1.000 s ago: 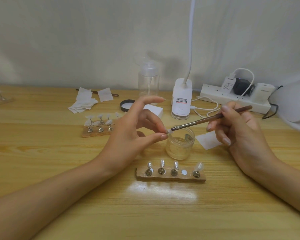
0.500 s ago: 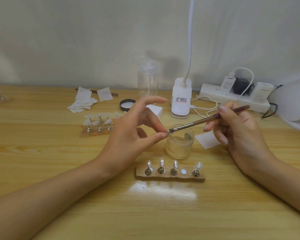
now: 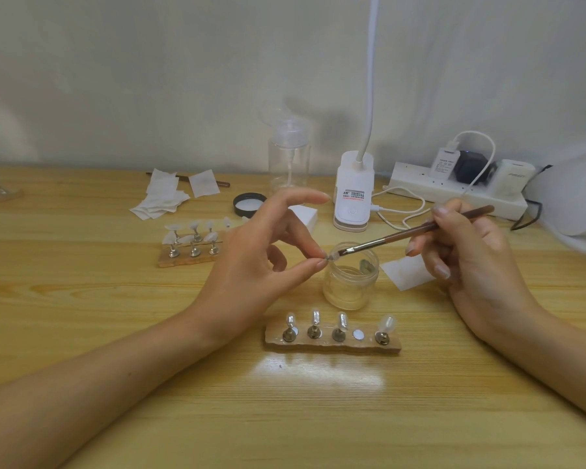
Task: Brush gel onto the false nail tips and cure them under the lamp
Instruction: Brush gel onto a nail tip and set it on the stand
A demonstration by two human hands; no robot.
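My left hand (image 3: 261,262) pinches a small clear nail tip (image 3: 333,255) between thumb and a finger, just above the rim of an open clear gel jar (image 3: 351,282). A brown-handled brush (image 3: 416,231) is gripped in my right hand (image 3: 471,262), and its bristles touch that tip. In front of the jar lies a wooden holder strip (image 3: 332,343) carrying several metal stands with nail tips; one magnet spot on it is bare. A second holder (image 3: 190,245) with several nail tips sits behind my left hand. The white curing lamp (image 3: 575,198) is partly visible at the right edge.
A white clip lamp base (image 3: 352,194) with a gooseneck, a clear pump bottle (image 3: 288,157), a black jar lid (image 3: 249,204), white wipes (image 3: 164,198), a wipe (image 3: 406,272) near the jar, and a power strip (image 3: 454,191) with cables sit toward the back.
The brush tip and my right hand have shifted slightly left toward the pinched nail tip. My left hand stays in nearly the same place.
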